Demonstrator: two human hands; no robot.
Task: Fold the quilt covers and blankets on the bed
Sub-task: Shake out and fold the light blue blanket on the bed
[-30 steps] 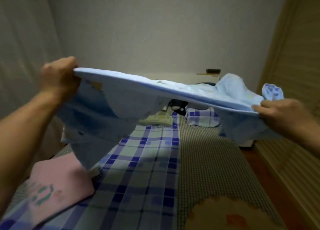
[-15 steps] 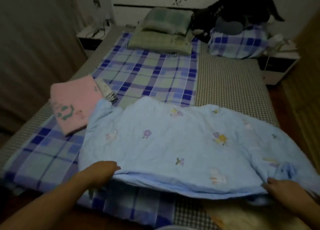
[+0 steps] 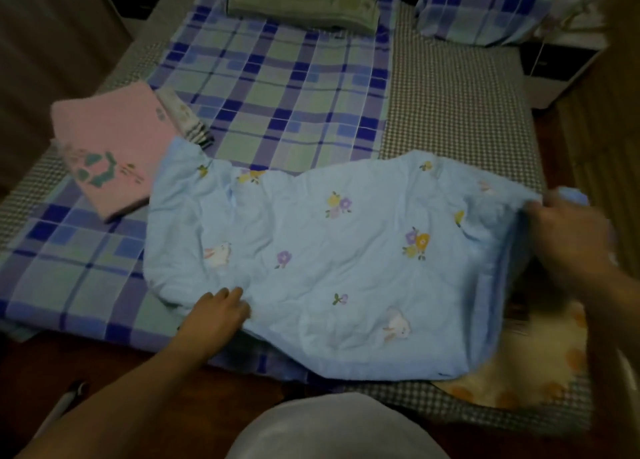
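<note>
A light blue quilt (image 3: 322, 250) with small flower and rabbit prints lies spread across the near end of the bed (image 3: 450, 105), folded double. My left hand (image 3: 216, 311) rests on its near left edge with the fingers laid over the fabric. My right hand (image 3: 568, 230) holds the quilt's right end, lifted a little off the bed; the hand is blurred and its fingertips are hidden in the fabric. A folded pink blanket (image 3: 110, 147) lies on the bed's left side, just beyond the quilt's far left corner.
A blue and green plaid sheet (image 3: 277, 77) covers the bed's left and middle. A green pillow (image 3: 301, 5) and a plaid pillow (image 3: 485, 11) lie at the head. A yellow patterned blanket (image 3: 540, 365) sits at the near right corner. Nightstands flank the bed.
The quilt went from held up in the air to laid flat on the bed. My left hand slid right along the near edge; my right hand moved up to the quilt's right end.
</note>
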